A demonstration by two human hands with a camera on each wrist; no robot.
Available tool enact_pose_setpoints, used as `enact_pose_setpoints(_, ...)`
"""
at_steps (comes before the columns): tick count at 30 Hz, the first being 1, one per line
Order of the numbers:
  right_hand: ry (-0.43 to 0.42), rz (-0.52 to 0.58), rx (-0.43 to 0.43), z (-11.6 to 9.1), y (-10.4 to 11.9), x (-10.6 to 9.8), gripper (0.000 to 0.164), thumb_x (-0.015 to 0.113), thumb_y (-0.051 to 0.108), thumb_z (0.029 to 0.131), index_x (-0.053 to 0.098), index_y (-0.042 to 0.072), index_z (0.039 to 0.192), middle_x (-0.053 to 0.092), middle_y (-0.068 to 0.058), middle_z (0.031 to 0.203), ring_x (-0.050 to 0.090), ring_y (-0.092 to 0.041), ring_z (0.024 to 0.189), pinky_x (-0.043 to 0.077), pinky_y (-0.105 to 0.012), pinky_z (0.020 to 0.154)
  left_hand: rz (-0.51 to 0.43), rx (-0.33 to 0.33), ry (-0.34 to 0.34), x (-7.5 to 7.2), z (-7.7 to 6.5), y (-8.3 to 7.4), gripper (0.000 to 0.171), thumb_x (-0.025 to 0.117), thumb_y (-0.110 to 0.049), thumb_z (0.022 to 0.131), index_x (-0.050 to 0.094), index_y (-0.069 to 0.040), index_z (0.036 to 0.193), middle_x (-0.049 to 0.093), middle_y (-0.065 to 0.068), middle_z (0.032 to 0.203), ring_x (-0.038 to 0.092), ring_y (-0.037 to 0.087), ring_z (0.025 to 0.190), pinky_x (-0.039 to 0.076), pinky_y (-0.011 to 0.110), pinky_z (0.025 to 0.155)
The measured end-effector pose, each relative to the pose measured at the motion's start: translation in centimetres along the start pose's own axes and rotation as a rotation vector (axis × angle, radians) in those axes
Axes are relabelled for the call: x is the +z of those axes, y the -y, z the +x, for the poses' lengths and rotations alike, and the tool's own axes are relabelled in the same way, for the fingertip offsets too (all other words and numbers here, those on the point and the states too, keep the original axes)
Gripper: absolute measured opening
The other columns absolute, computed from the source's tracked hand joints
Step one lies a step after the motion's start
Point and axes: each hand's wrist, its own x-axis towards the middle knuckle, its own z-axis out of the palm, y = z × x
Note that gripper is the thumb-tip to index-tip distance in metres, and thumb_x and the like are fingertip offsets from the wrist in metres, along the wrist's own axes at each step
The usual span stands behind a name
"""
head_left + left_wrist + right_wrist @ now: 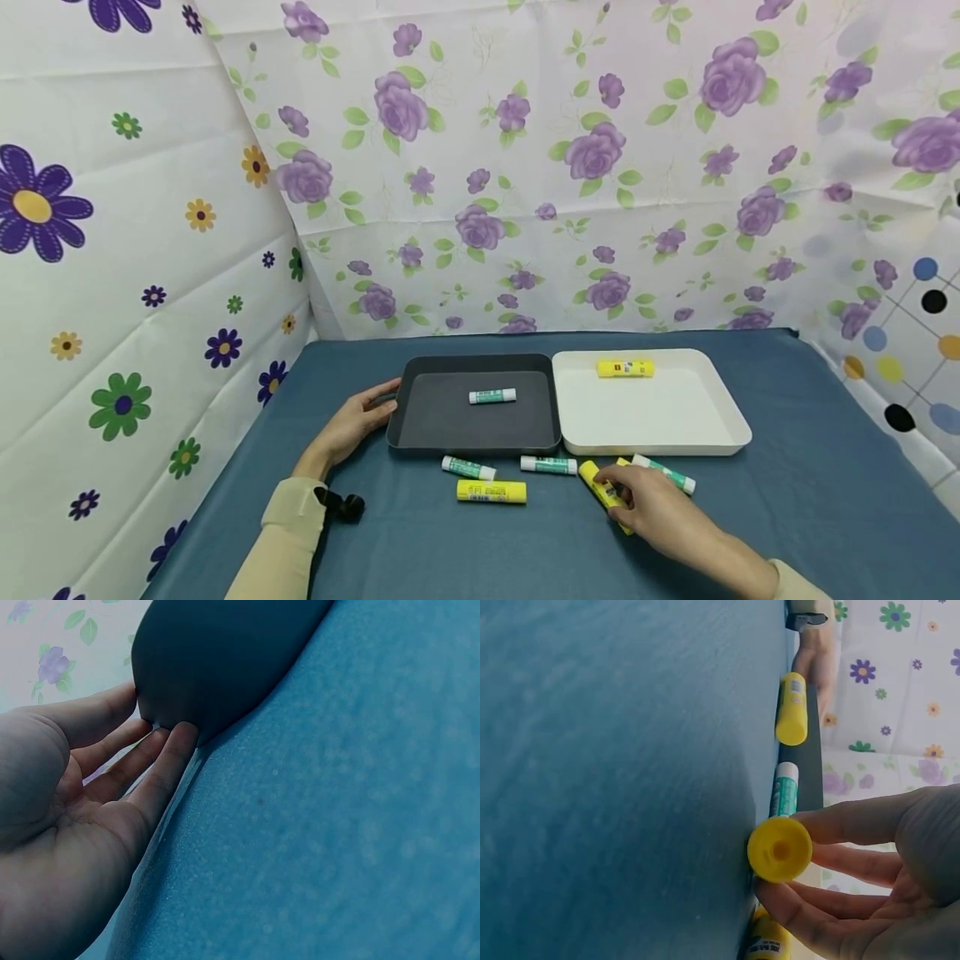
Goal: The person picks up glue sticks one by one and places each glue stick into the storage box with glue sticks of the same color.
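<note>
A green-and-white stick [684,482] and a partly hidden yellow stick [622,462] crowd the right hand [656,510], with the white tray [660,421] just beyond. Its thumb and fingers pinch the yellow glue stick [598,488] — slanted, between them — while the left hand [354,425] rests parted fingertips against the dark tray [442,421].

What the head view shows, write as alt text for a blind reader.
A right hand pinches a yellow glue stick at a blue table, while the left hand touches a dark tray holding a green-and-white stick. A white tray beside it holds another yellow stick; more sticks lie in front.
</note>
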Motion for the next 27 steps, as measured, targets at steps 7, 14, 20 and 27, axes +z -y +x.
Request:
enact_pose_setpoints(7, -0.018, -0.023, -0.003, -0.2, -0.1, -0.4, 0.036, 0.076, -0.005, 0.077, 0.072, 0.015, 0.108, 0.068, 0.006, 0.097, 0.06, -0.011, 0.079, 0.054, -0.032, 0.067, 0.011, 0.019, 0.004, -0.1, -0.2, 0.0, 0.056, 0.054, -0.02, 0.103, 0.033, -0.014, 0.155, 0.031, 0.011, 0.157, 0.039, 0.031, 0.139, 0.041, 0.041, 0.11)
enact_pose_setpoints(14, -0.066, -0.037, -0.031, -0.9, -0.1, -1.5, 0.037, 0.074, -0.005, 0.079, 0.072, 0.017, 0.109, 0.068, 0.005, 0.102, 0.064, -0.013, 0.091, 0.058, -0.036, 0.075, 0.01, 0.02, 0.009, -0.1, -0.1, 0.1, 0.056, 0.053, -0.02, 0.103, 0.033, -0.015, 0.155, 0.03, 0.011, 0.157, 0.039, 0.031, 0.139, 0.04, 0.042, 0.111)
enact_pose_setpoints(20, -0.126, -0.01, -0.101, -1.0, -0.4, -3.0, 0.039, 0.075, -0.003, 0.081, 0.072, 0.017, 0.114, 0.068, 0.002, 0.11, 0.061, -0.01, 0.088, 0.056, -0.033, 0.072, 0.009, 0.023, 0.008, 0.0, -0.1, 0.1, 0.055, 0.054, -0.019, 0.103, 0.034, -0.015, 0.154, 0.031, 0.011, 0.157, 0.04, 0.03, 0.138, 0.041, 0.039, 0.109)
enact_pose_setpoints(27, -0.196, 0.009, -0.173, -0.9, -1.1, -4.1, 0.039, 0.074, -0.005, 0.082, 0.071, 0.014, 0.115, 0.068, 0.001, 0.112, 0.061, -0.01, 0.089, 0.055, -0.028, 0.069, 0.013, 0.021, 0.009, 0.0, 0.0, 0.0, 0.055, 0.054, -0.019, 0.103, 0.034, -0.015, 0.154, 0.032, 0.011, 0.157, 0.039, 0.031, 0.139, 0.038, 0.044, 0.112)
